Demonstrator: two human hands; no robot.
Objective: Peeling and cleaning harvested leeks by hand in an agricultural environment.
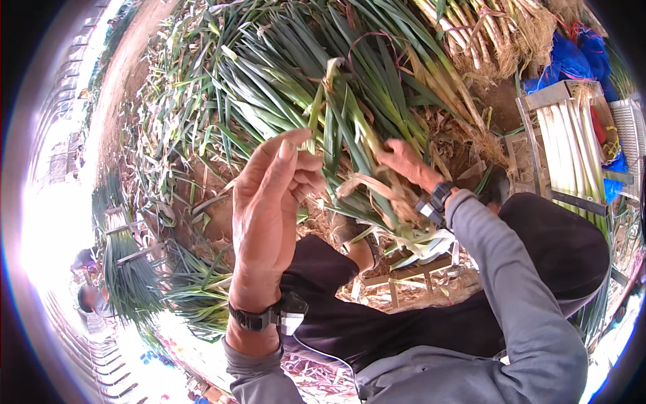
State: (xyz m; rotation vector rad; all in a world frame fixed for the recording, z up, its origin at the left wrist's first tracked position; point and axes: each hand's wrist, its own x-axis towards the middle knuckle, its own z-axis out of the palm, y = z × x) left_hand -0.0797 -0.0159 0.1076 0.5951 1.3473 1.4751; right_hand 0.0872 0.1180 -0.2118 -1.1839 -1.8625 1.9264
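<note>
My left hand (269, 185) is raised in front of a heap of long green onions (282, 81), its fingers curled and the thumb pressed toward the index finger. A yellow-green leaf (315, 111) runs down close to its fingertips; whether it is pinched there is hidden. Lower right of the heap, my right hand (407, 165) closes around a green onion (363, 131) with green and yellowed leaves. Dry, papery leaves (390, 192) and pale peeled skins (427, 242) hang just below that hand.
Bundles with rooted ends (494, 34) lie at the upper right. Cleaned white stalks (568, 141) rest in a metal-framed rack (531, 101) beside blue netting (575, 60). Leaf scraps (175, 114) cover the left ground. A low wooden frame (404, 273) stands between my legs.
</note>
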